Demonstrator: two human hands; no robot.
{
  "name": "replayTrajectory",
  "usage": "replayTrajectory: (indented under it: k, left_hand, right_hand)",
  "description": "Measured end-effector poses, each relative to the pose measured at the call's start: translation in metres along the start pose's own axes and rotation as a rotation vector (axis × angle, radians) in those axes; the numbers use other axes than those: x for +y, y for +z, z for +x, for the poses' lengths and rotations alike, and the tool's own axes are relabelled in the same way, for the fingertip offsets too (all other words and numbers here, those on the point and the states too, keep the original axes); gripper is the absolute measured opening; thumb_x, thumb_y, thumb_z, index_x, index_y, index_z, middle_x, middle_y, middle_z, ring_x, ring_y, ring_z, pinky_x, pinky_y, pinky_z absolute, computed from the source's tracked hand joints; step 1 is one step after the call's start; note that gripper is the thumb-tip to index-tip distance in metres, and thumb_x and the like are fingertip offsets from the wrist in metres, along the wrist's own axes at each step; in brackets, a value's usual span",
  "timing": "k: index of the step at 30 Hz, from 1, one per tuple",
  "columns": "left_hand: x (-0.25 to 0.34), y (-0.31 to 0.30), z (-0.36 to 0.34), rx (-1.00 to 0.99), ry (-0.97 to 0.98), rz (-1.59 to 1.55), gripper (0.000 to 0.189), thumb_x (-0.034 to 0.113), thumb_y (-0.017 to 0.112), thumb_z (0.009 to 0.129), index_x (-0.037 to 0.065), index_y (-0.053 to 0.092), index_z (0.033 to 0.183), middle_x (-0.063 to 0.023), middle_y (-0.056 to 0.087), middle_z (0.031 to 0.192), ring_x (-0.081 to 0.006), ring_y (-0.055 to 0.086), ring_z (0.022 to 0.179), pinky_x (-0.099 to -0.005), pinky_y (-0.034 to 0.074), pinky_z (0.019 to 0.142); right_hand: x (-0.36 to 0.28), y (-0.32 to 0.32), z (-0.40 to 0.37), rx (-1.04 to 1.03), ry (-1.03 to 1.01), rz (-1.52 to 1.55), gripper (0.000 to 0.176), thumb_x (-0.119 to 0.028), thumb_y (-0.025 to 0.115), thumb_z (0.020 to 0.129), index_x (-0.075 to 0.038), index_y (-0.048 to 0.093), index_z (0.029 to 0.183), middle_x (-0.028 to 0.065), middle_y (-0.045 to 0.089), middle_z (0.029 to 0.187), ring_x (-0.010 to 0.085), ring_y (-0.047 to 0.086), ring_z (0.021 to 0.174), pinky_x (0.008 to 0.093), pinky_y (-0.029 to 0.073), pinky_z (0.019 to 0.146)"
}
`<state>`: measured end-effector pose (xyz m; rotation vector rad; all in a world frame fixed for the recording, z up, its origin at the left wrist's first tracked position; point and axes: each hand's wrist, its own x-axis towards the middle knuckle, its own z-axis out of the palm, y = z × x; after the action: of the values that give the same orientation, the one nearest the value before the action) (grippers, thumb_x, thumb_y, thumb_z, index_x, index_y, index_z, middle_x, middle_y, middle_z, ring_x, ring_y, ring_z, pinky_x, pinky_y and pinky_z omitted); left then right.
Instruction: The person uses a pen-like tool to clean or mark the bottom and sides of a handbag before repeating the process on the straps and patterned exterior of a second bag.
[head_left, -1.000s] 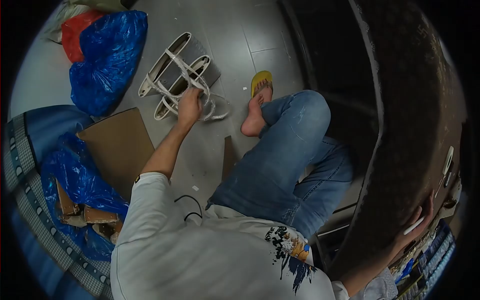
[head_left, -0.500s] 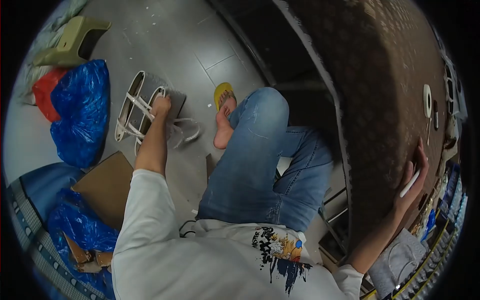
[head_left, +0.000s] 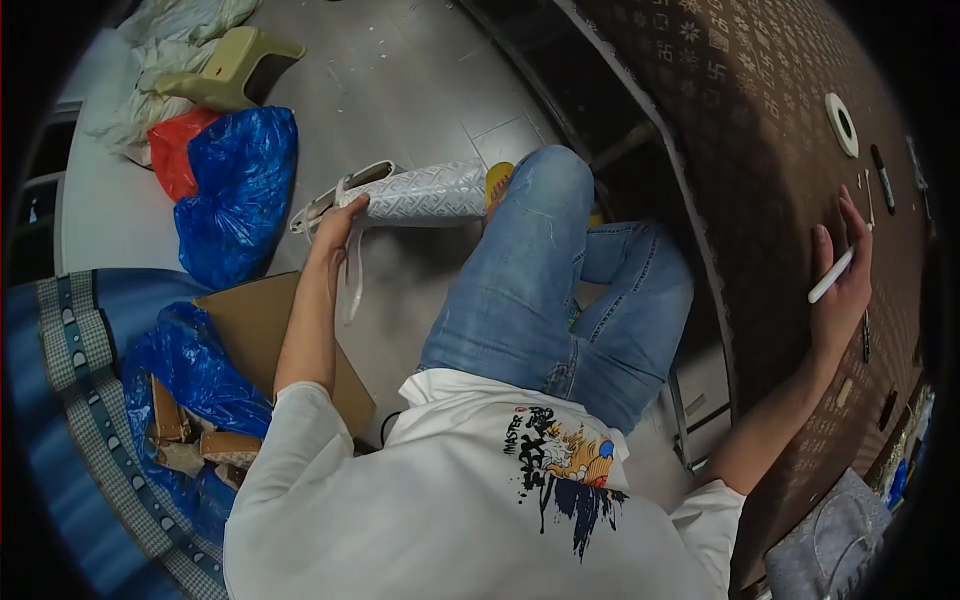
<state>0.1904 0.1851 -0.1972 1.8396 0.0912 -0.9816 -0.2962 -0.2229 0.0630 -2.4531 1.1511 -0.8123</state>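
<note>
My left hand (head_left: 340,228) is closed at the top edge of a white handbag (head_left: 430,193) with an embossed pattern. The bag is tipped sideways above the floor, its opening toward the left and a white strap (head_left: 355,275) dangling below. Its far end reaches my knee and the yellow slipper (head_left: 497,182). On the brown patterned table to the right rests my right hand (head_left: 848,285), with a slim white pen (head_left: 832,274) held between thumb and fingers. A roll of white tape (head_left: 832,112) and a black marker (head_left: 884,180) lie beyond its fingertips.
Blue plastic bags (head_left: 240,190), a red bag (head_left: 172,150) and an olive stool (head_left: 235,68) stand at the left. Nearer me are a cardboard box (head_left: 255,325) and a blue bag (head_left: 195,350) holding brown pieces. A grey fabric item (head_left: 830,535) lies at lower right.
My left hand has lifted and turned the handbag, so its patterned side now faces up toward my knee. The right hand stays on the table with the pen. My view has shifted left.
</note>
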Motion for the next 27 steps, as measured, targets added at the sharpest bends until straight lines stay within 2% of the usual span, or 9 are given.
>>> replayTrajectory:
  k: [3,8,12,15,18,21,23,25,27]
  left_hand:
    - [0.025,0.025,-0.051,0.026,0.172,0.073,0.044,0.032,0.074,0.09,-0.005,0.07,0.113,-0.0103,0.07,0.111,-0.0175,0.062,0.102,-0.0304,0.043,0.096]
    - [0.087,0.045,-0.141,0.155,0.682,0.248,0.034,0.032,0.072,0.093,-0.002,0.072,0.097,0.0009,0.068,0.086,-0.0039,0.055,0.077,-0.0195,0.042,0.071]
    - [0.158,0.045,-0.235,0.125,0.891,0.115,0.03,0.026,0.071,0.095,-0.003,0.071,0.099,-0.0003,0.069,0.089,-0.0046,0.057,0.08,-0.0209,0.043,0.073]
    - [0.175,0.052,-0.297,0.007,0.929,0.073,0.031,0.026,0.07,0.095,-0.003,0.07,0.106,-0.0015,0.069,0.094,-0.0068,0.06,0.085,-0.0219,0.045,0.077]
    - [0.179,0.08,-0.333,-0.298,1.089,-0.042,0.047,0.036,0.064,0.097,-0.003,0.062,0.123,-0.0085,0.068,0.112,-0.0137,0.063,0.103,-0.0282,0.046,0.091]
    - [0.198,0.118,-0.354,-0.51,0.53,-0.273,0.048,0.036,0.059,0.1,-0.004,0.06,0.126,-0.012,0.067,0.116,-0.0172,0.063,0.108,-0.0321,0.047,0.094]
    - [0.21,0.138,-0.33,-0.72,0.448,-0.19,0.047,0.035,0.056,0.102,-0.003,0.058,0.128,-0.0127,0.067,0.118,-0.0188,0.064,0.108,-0.032,0.048,0.095]
    - [0.215,0.165,-0.319,-0.874,0.431,0.027,0.053,0.039,0.058,0.1,-0.003,0.055,0.133,-0.0172,0.064,0.126,-0.0242,0.062,0.117,-0.0361,0.047,0.102]
    - [0.235,0.189,-0.333,-0.951,0.394,0.113,0.05,0.036,0.058,0.101,-0.004,0.055,0.132,-0.0148,0.064,0.123,-0.0205,0.062,0.113,-0.0324,0.048,0.096]
  right_hand:
    - [-0.018,0.001,-0.014,0.218,-0.237,0.235,0.031,-0.01,0.058,0.101,0.0,0.055,0.129,0.0187,0.06,0.135,0.0285,0.056,0.129,0.0401,0.042,0.111]
    - [-0.069,0.048,-0.067,0.09,-0.123,0.657,0.043,-0.023,0.07,0.093,0.0,0.056,0.127,0.0199,0.066,0.125,0.0309,0.06,0.123,0.0426,0.042,0.11]
    - [-0.097,0.09,-0.071,-0.076,-0.065,0.777,0.069,-0.038,0.08,0.084,0.0,0.05,0.135,0.0202,0.058,0.137,0.0322,0.053,0.131,0.0437,0.036,0.114]
    - [-0.117,0.093,-0.07,-0.069,-0.14,1.035,0.114,-0.062,0.084,0.069,-0.003,0.029,0.15,0.0232,0.027,0.16,0.0321,0.028,0.148,0.046,0.023,0.12]
    - [-0.136,0.091,-0.078,0.276,-0.127,1.35,0.118,-0.064,0.083,0.068,0.0,0.027,0.15,0.0277,0.024,0.159,0.0331,0.03,0.146,0.0465,0.026,0.119]
    - [-0.12,0.038,-0.094,0.213,0.171,1.421,0.114,-0.06,0.082,0.072,0.001,0.026,0.15,0.0264,0.026,0.158,0.0331,0.033,0.145,0.0457,0.027,0.119]
    - [-0.098,0.031,-0.106,0.217,0.176,1.408,0.103,-0.049,0.081,0.078,0.001,0.028,0.149,0.0267,0.027,0.158,0.034,0.032,0.146,0.0457,0.028,0.119]
    - [-0.089,0.018,-0.113,0.462,0.015,0.58,0.095,-0.039,0.081,0.081,-0.001,0.028,0.15,0.0276,0.026,0.158,0.0353,0.03,0.147,0.0467,0.028,0.119]
    - [-0.096,-0.02,-0.119,0.346,-0.217,0.327,0.088,-0.033,0.085,0.076,-0.002,0.04,0.144,0.0234,0.041,0.153,0.0341,0.038,0.144,0.0487,0.026,0.119]
